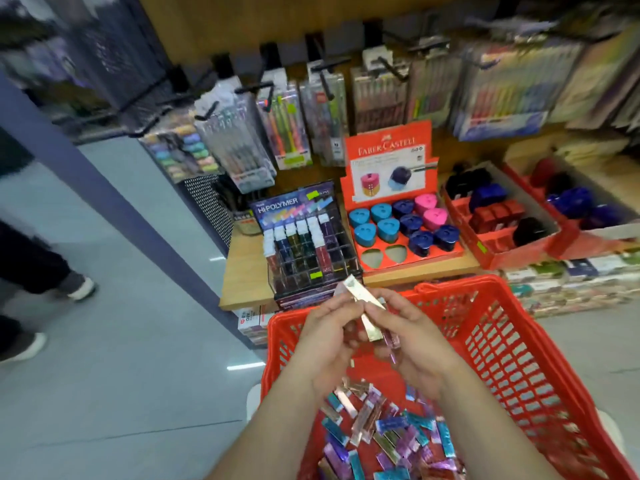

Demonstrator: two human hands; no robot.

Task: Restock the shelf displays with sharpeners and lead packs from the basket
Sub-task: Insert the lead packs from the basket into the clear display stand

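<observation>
Grip, left hand [329,327]: fingers curled inward, thumb and fingertips pinch the held lead packs [367,308] from the left side.
Grip, right hand [414,336]: fingers curled, fingertips pinch the same bundle from the right; not spread.
Held lead packs: a small bundle, one gold pack on top and at least one pink pack beneath; tilted, upper end pointing up and left towards the lead display. Exact count cannot be told.
Position of bundle: in the air between both hands, over the far half of the basket [519,344], clear of its contents.
Basket: red plastic, lattice walls, directly below the hands.
Basket contents: loose lead packs [391,434] heaped on the bottom at the near end, in pink, teal, purple, blue and gold, lying flat and crossed over one another.
Lead display [304,244]: clear gridded case with a "HI-POLYMER" header card, on the shelf [242,271] just beyond the basket; upright tubes in the rear rows.
Sharpener display [388,157]: red Faber-Castell card tray just right of the lead display; holds sharpeners [388,229] in teal, dark blue and pink; two front-left slots show bare holes.
Red trays [498,251]: further right on the shelf, holding dark blue, black and red sharpeners; blurred.
Hanging pen packs [287,126]: on hooks above the displays.
Arm pose: both forearms bare, reaching forward from the bottom edge, converging over the basket, palms facing each other.
</observation>
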